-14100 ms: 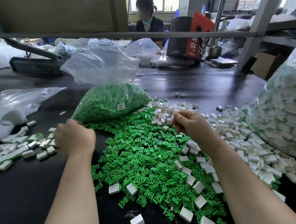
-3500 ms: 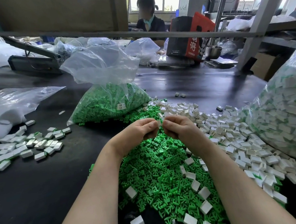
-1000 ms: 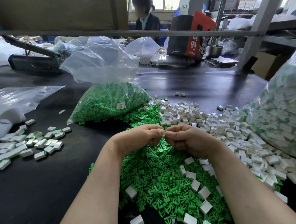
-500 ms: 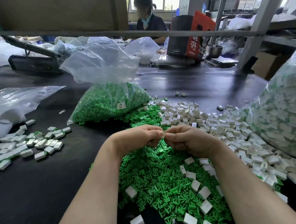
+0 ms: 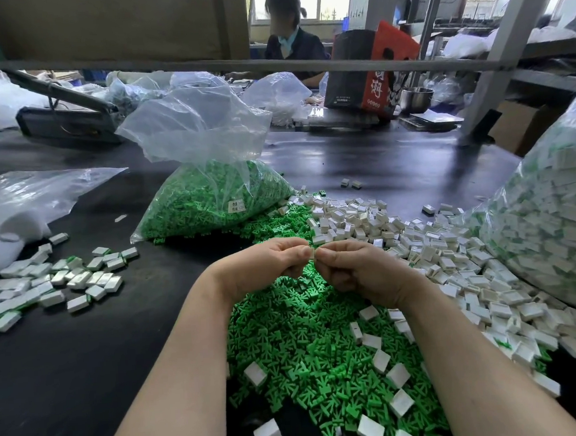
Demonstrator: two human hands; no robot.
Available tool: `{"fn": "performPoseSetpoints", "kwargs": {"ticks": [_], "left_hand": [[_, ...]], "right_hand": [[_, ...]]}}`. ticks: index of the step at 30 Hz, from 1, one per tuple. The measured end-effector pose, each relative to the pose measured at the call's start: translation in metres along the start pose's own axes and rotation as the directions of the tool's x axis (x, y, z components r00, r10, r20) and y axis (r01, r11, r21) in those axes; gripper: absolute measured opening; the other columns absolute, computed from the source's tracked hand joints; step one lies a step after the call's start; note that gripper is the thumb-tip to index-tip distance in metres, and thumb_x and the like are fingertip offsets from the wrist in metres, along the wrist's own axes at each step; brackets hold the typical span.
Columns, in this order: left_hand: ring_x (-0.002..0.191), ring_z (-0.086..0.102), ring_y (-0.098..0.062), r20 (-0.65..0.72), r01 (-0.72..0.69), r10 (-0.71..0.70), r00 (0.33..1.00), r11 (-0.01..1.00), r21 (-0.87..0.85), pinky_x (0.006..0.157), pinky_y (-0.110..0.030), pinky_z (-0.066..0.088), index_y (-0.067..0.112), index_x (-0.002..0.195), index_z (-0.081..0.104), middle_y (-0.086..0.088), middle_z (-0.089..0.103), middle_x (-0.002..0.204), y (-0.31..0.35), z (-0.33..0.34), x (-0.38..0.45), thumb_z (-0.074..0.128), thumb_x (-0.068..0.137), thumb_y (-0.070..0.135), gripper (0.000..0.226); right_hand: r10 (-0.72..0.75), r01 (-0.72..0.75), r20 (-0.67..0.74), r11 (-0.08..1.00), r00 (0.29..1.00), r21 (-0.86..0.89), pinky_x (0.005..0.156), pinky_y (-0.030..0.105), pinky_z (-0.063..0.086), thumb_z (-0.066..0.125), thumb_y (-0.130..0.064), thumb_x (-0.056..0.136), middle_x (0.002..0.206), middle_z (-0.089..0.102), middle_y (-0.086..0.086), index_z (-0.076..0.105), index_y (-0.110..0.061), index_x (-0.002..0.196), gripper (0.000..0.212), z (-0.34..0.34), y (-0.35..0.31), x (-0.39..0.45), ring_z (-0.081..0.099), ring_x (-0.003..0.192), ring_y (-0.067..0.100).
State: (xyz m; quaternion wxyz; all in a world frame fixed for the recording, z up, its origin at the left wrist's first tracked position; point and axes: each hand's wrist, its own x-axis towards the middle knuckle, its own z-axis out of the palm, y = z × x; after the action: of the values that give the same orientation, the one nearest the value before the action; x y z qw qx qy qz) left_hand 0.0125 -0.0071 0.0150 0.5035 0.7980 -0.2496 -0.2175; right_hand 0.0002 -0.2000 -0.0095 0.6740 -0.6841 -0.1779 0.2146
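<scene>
One clear bag (image 5: 203,122) holds green pieces (image 5: 191,207).

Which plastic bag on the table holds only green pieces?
The open-topped bag in the middle; the big bag at right is stuffed mostly with white blocks.

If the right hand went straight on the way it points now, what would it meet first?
The right hand points toward the left hand; it would press first into the small white piece both pinch, then likely that hand.
</scene>
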Motion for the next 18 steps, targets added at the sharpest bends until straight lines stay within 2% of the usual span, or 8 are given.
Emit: {"fn": "performPoseSetpoints", "kwargs": {"ticks": [2,4,6,10,12,15,18], "left_hand": [[0.07,0.04,-0.008,-0.028,-0.002,0.002,1.0,1.0,0.002,0.078,-0.025,0.034,0.021,0.08,0.053,0.006,0.043,0.072,-0.0011,-0.0003,0.0013,0.044,0.103,0.022,0.025],[0.077,0.041,-0.014,-0.046,-0.008,0.009,0.999,1.0,0.02,0.08,-0.03,0.034,0.022,0.081,0.054,-0.001,0.044,0.078,-0.0018,0.0001,0.0039,0.045,0.103,0.022,0.024],[0.079,0.041,-0.015,-0.057,-0.016,0.017,0.998,0.999,0.028,0.08,-0.03,0.036,0.021,0.083,0.055,0.0,0.045,0.079,-0.0024,-0.0001,0.0058,0.045,0.103,0.02,0.022],[0.071,0.044,-0.008,-0.104,-0.019,0.021,0.994,1.0,0.018,0.074,-0.019,0.037,0.02,0.079,0.053,0.01,0.047,0.07,-0.0046,-0.0021,0.0074,0.044,0.103,0.021,0.026],[0.067,0.046,-0.005,-0.133,-0.009,0.008,0.991,1.0,-0.008,0.075,-0.02,0.037,0.018,0.078,0.051,0.011,0.047,0.068,-0.0068,-0.0035,0.0075,0.044,0.103,0.023,0.027],[0.074,0.046,-0.01,-0.146,-0.019,0.007,0.989,0.996,-0.086,0.087,-0.032,0.038,0.016,0.081,0.052,0.005,0.047,0.074,-0.0079,-0.0041,0.0056,0.046,0.103,0.026,0.024],[0.075,0.044,-0.013,-0.149,-0.058,0.036,0.988,0.988,-0.146,0.087,-0.033,0.039,0.009,0.09,0.055,-0.001,0.045,0.077,-0.0056,-0.0028,0.0041,0.046,0.102,0.025,0.021]], "right_hand": [[0.032,-0.027,-0.065,0.997,0.997,0.067,0.045,0.019,0.021,0.051,-0.036,0.094,0.062,0.041,-0.002,0.059,-0.02,0.066,0.033,0.0013,0.0,0.0016,0.029,0.048,0.007],[0.073,-0.054,-0.133,0.989,0.988,0.141,0.041,0.017,0.022,0.05,-0.036,0.098,0.062,0.046,-0.001,0.058,-0.021,0.063,0.039,0.0009,0.0004,0.0029,0.031,0.045,0.006],[0.092,-0.071,-0.156,0.988,0.983,0.137,0.039,0.017,0.022,0.046,-0.032,0.101,0.06,0.042,-0.001,0.056,-0.018,0.067,0.038,0.0005,0.0004,0.0037,0.03,0.045,0.007],[0.059,-0.033,-0.173,0.988,0.983,0.15,0.041,0.018,0.022,0.048,-0.024,0.099,0.06,0.038,-0.002,0.052,-0.014,0.073,0.028,0.0012,-0.0013,0.0031,0.031,0.047,0.007],[0.027,0.002,-0.184,0.988,0.982,0.156,0.042,0.018,0.021,0.051,-0.019,0.097,0.061,0.038,-0.002,0.051,-0.015,0.072,0.025,0.0008,-0.0029,0.0018,0.032,0.048,0.007],[-0.009,0.033,-0.206,0.993,0.978,0.115,0.043,0.018,0.025,0.056,-0.024,0.093,0.061,0.041,-0.002,0.053,-0.014,0.073,0.022,0.0007,-0.0048,0.0008,0.034,0.05,0.008],[-0.069,0.073,-0.232,0.997,0.97,0.01,0.045,0.017,0.029,0.057,-0.029,0.094,0.059,0.044,-0.002,0.057,-0.015,0.074,0.024,0.0027,-0.0051,0.0018,0.034,0.05,0.009]]}}
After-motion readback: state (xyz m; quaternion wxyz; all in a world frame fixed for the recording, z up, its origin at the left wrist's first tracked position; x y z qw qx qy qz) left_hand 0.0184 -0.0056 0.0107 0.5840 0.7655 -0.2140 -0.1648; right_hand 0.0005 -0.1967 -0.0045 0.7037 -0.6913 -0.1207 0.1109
